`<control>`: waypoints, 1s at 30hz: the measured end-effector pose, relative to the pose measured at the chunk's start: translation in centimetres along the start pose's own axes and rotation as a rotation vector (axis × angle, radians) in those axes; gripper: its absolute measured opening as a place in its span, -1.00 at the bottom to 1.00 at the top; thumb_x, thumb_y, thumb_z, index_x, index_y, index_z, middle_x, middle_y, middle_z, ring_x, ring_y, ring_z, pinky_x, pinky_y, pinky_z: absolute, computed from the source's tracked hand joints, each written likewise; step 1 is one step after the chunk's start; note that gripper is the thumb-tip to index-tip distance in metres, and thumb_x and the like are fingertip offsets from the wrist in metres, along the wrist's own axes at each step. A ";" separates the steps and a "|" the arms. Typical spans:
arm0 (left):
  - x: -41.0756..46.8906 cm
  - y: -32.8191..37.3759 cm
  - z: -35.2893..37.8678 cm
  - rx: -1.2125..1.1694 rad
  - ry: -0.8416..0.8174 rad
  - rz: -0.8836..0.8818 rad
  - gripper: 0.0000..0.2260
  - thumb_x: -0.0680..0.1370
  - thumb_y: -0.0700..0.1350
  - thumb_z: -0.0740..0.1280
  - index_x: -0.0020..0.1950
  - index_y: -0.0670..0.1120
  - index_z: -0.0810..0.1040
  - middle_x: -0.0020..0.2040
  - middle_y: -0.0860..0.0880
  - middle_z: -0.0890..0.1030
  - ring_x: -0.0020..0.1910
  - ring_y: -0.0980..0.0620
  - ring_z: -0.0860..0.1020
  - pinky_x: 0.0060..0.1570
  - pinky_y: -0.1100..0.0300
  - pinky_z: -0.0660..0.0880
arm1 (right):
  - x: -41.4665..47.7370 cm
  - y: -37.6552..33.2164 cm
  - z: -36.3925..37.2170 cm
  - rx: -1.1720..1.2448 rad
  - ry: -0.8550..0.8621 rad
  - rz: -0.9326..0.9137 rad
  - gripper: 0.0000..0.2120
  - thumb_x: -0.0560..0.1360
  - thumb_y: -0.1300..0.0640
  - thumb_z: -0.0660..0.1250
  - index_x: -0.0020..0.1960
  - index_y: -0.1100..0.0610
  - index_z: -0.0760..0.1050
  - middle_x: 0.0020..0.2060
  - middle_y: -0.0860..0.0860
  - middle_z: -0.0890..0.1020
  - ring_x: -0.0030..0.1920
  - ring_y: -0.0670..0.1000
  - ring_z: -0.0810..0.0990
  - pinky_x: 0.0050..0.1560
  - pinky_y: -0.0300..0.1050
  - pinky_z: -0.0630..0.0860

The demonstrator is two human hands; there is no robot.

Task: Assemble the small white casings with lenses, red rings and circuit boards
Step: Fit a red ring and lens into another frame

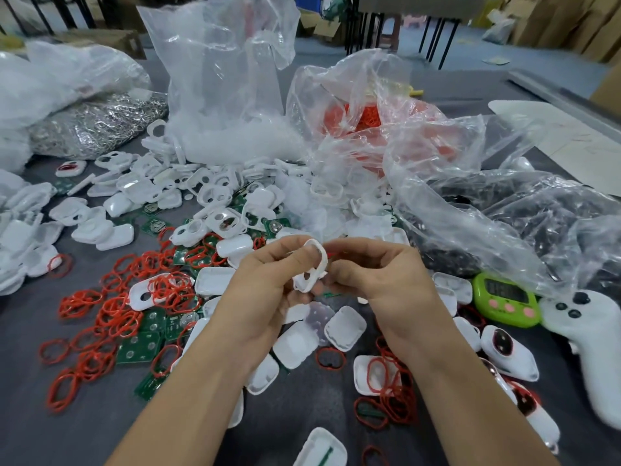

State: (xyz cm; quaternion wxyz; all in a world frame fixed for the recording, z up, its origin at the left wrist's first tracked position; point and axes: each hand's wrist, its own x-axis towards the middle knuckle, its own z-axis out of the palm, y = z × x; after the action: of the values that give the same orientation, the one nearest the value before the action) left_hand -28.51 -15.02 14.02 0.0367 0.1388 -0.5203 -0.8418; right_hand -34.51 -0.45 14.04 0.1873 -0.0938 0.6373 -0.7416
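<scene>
Grey table (84, 428) | left hand (265, 290), right hand (379, 280): fingers (289, 244) pinch white casing (314, 267) | green timer (507, 299) display unreadable

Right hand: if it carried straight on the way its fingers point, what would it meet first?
The right hand points left at the white casing, which it seems to pinch; just beyond is the left hand, gripping it too.

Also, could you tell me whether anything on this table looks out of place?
Yes: a white game controller lies at the right edge beside a green timer; neither is an assembly part.
</scene>
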 end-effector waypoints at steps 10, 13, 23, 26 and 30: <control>0.2 -1.0 0.5 0.158 0.147 0.062 -0.95 0.53 -0.19 0.48 -0.13 -0.12 0.67 -0.19 -0.14 0.70 -0.30 0.00 0.64 -0.41 0.22 0.53 | 0.2 0.6 -0.2 0.029 0.015 -0.038 -0.66 0.35 0.43 0.56 0.04 0.13 0.71 -0.26 0.11 0.74 -0.26 0.04 0.73 -0.20 -0.19 0.63; 0.2 -0.7 0.3 0.127 0.175 0.081 -0.95 0.49 -0.19 0.49 -0.16 -0.10 0.66 -0.28 -0.11 0.70 -0.38 0.04 0.62 -0.44 0.23 0.53 | 0.1 0.5 -0.2 -0.088 -0.018 -0.147 -0.70 0.35 0.51 0.50 -0.10 0.14 0.75 -0.22 0.10 0.77 -0.21 0.03 0.76 -0.17 -0.23 0.64; 0.3 -0.3 -0.2 -0.048 0.054 -0.039 -0.89 0.36 -0.13 0.49 -0.16 -0.12 0.69 -0.25 -0.09 0.69 -0.38 0.05 0.66 -0.51 0.30 0.50 | -0.4 -0.4 -0.7 -0.413 0.002 -0.364 -0.72 0.28 0.18 0.67 -0.08 -0.11 0.77 -0.13 -0.11 0.75 -0.23 -0.07 0.69 -0.25 -0.10 0.61; 0.4 -0.6 0.0 -0.046 0.081 -0.031 -0.90 0.38 -0.08 0.47 -0.19 -0.07 0.75 -0.25 -0.08 0.70 -0.39 0.09 0.64 -0.47 0.32 0.54 | -0.2 -0.3 -0.8 -0.348 0.055 -0.382 -0.77 0.31 0.18 0.66 -0.08 -0.04 0.76 -0.23 -0.07 0.76 -0.23 0.00 0.74 -0.18 -0.08 0.67; 0.2 -0.7 0.5 -0.031 0.152 -0.015 -0.85 0.42 -0.05 0.46 -0.14 -0.09 0.77 -0.16 -0.07 0.74 -0.37 0.12 0.62 -0.40 0.33 0.53 | -0.2 0.1 -0.4 -0.252 0.157 -0.359 -0.84 0.44 0.28 0.56 -0.10 0.03 0.72 -0.24 -0.03 0.76 -0.19 0.01 0.76 -0.11 -0.06 0.71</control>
State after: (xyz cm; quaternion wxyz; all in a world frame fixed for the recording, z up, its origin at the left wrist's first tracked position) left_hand -28.84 -14.27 13.55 0.0717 0.2056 -0.5021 -0.8370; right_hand -34.46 -0.06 13.90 -0.0109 -0.1704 0.7107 -0.6825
